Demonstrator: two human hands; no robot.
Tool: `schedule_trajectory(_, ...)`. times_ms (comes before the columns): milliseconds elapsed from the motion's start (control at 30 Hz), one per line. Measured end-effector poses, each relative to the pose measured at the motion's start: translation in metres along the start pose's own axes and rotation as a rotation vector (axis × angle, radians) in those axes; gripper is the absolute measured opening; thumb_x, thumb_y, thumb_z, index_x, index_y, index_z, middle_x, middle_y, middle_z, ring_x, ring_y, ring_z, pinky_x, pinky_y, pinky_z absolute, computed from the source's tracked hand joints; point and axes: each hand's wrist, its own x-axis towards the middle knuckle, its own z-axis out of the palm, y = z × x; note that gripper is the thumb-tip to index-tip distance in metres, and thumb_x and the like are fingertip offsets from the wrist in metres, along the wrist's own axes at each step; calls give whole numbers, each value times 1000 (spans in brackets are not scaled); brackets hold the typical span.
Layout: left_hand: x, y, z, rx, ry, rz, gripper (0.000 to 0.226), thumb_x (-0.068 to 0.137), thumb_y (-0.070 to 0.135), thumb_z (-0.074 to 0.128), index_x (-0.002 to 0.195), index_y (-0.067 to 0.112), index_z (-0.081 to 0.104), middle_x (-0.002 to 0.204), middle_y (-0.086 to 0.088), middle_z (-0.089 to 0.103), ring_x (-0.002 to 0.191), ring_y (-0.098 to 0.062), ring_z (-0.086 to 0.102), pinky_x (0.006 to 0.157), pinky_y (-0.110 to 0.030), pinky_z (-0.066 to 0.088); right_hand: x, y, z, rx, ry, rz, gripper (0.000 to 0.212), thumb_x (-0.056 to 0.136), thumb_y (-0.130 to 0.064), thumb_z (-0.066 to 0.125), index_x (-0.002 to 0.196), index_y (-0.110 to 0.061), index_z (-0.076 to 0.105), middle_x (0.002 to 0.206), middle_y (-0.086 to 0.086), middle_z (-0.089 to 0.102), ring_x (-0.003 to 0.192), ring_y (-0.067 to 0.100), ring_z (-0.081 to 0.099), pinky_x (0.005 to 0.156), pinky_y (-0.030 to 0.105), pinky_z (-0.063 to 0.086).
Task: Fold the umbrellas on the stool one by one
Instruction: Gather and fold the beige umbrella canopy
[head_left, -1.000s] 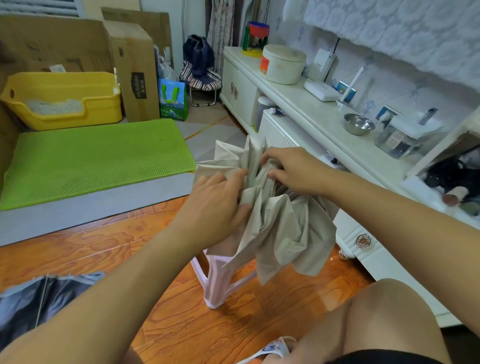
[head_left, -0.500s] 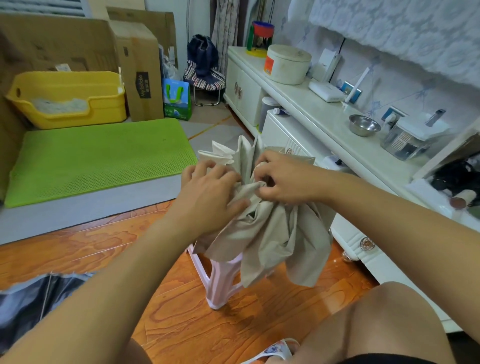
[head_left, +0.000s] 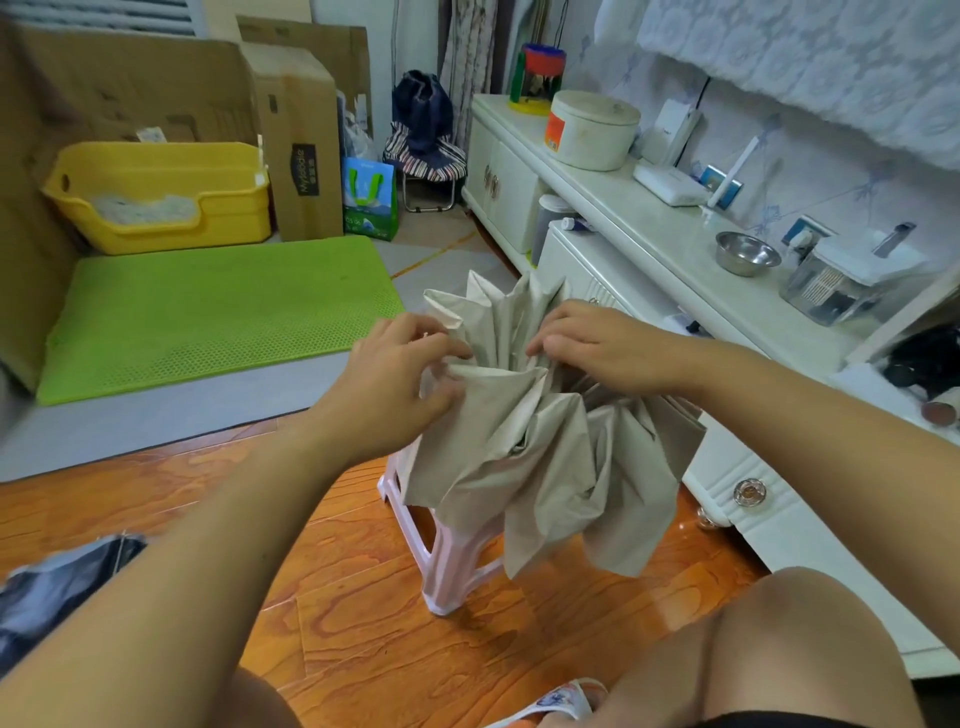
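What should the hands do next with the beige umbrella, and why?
Probably gather the next loose panel toward the middle. Both hands, left and right, pinch folds at the top of the umbrella, yet its panels hang splayed over the stool, so the pleats are not yet aligned for wrapping.

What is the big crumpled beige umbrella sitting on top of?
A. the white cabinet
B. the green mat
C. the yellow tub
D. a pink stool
D: the beige umbrella drapes over a pink stool, whose legs show below the cloth on the wooden floor, while the left hand and right hand pinch its folds.
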Motion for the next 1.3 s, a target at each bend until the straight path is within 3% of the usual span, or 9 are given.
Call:
schedule_trajectory(100, -4, 6, 5, 39, 22, 1, 51, 75, 54, 62, 121, 34, 67, 135, -5, 43, 120, -30, 42, 104, -45, 37, 3, 4, 2, -93, 17, -9, 27, 101, -13, 54, 119, -26, 69, 121, -3, 54, 119, 13, 50, 108, 35, 38)
schedule_trajectory(233, -5, 6, 12, 99, 76, 11, 49, 75, 43, 83, 119, 27, 69, 117, -7, 41, 106, -31, 43, 94, -46, 44, 5, 5, 3, -98, 15, -3, 27, 100, -10, 53, 110, -29, 70, 114, -2, 54, 109, 13, 52, 101, 43, 43)
schedule_trajectory(367, -5, 7, 7, -8, 160, -45, 51, 79, 35, 83, 127, 28, 64, 105, -2, 35, 96, -21, 40, 84, -33, 40, 6, 7, 4, -78, 17, -6, 31, 99, -5, 53, 105, -31, 70, 112, -4, 54, 102, 11, 53, 98, 41, 45)
schedule_trajectory(500, -12, 14, 9, -118, 88, -171, 69, 78, 37, 84, 133, 39, 43, 110, 4, 34, 91, -19, 47, 77, -34, 42, 7, 12, 2, -47, 35, 20, 32, 98, -1, 53, 101, -29, 68, 111, 0, 53, 97, 15, 54, 93, 36, 46)
schedule_trajectory(633, -21, 16, 26, -224, 106, -209, 59, 81, 33, 80, 110, 35, 29, 103, 10, 51, 85, -19, 56, 70, -38, 46, 9, 16, 2, -47, 51, 41, 29, 97, -1, 54, 103, -24, 70, 111, 3, 54, 97, 18, 54, 93, 36, 46)
schedule_trajectory(800, -23, 21, 33, -305, 229, -240, 34, 89, 12, 66, 95, 27, 37, 81, 8, 61, 73, -16, 56, 64, -39, 43, 11, 20, 5, -29, 70, 56, 32, 96, 1, 53, 101, -26, 70, 108, 1, 54, 96, 19, 55, 89, 34, 46)
schedule_trajectory(900, -28, 16, 29, -349, 266, -291, 36, 86, 9, 70, 97, 26, 40, 78, 8, 62, 71, -12, 56, 64, -37, 43, 9, 30, 3, -32, 83, 95, 33, 96, 1, 52, 101, -26, 70, 105, -5, 51, 100, 21, 56, 89, 31, 45)
schedule_trajectory(1033, -37, 5, 20, -383, 266, -329, 39, 85, 7, 73, 99, 29, 44, 74, 11, 65, 68, -4, 56, 67, -35, 47, 7, 39, -1, -12, 86, 122, 30, 97, 3, 52, 103, -19, 71, 110, 4, 54, 100, 21, 57, 92, 30, 47)
schedule_trajectory(1300, -32, 2, 20, -144, 189, 9, 39, 93, 20, 63, 127, 34, 50, 95, 14, 59, 82, -12, 58, 78, -42, 53, 10, 25, 3, -8, 86, 51, 33, 96, 1, 54, 97, -29, 68, 104, -2, 53, 97, 21, 56, 92, 41, 48)
